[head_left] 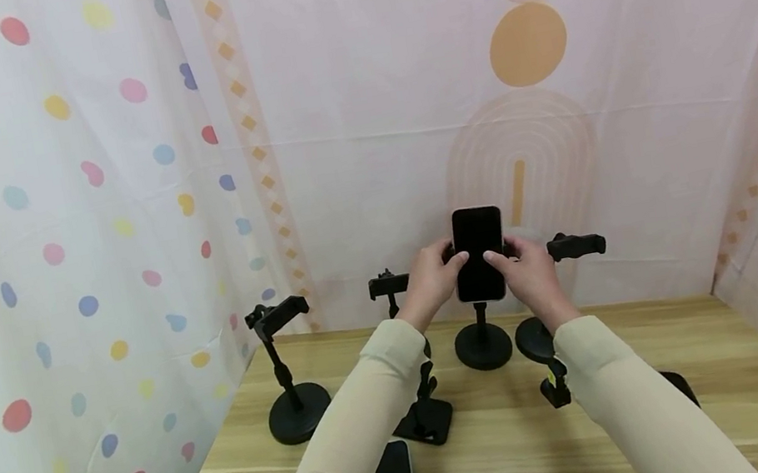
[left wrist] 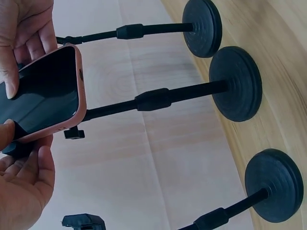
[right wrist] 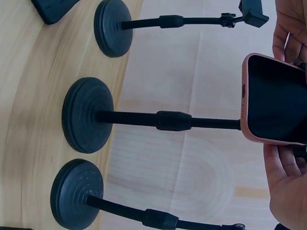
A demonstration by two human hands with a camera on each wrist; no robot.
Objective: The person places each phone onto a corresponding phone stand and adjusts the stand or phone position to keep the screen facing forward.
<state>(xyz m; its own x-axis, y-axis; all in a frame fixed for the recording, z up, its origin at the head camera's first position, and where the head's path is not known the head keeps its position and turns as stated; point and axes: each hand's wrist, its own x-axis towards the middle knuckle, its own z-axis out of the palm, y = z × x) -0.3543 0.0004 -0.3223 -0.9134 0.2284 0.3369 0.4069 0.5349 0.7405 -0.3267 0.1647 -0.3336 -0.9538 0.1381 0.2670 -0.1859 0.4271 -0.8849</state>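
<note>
A smartphone (head_left: pixel 479 254) with a dark screen and pink edge (right wrist: pixel 244 117) stands upright at the top of a black phone stand, whose round base (head_left: pixel 484 346) rests on the table. My left hand (head_left: pixel 432 278) grips its left side, and my right hand (head_left: pixel 529 269) grips the opposite side. Both thumbs lie on the screen while the other fingers curl behind. Part of the black clamp (left wrist: pixel 18 149) shows by my left fingers in the left wrist view. The rest of that clamp is hidden behind the phone and hands.
Another phone stand (head_left: pixel 296 412) is at the left, and one with its clamp (head_left: pixel 578 245) raised is at the right. A square-based holder (head_left: pixel 427 422), a phone (head_left: pixel 393 467) and a small black holder (head_left: pixel 555 391) lie nearer. A curtain (head_left: pixel 378 186) hangs behind the table.
</note>
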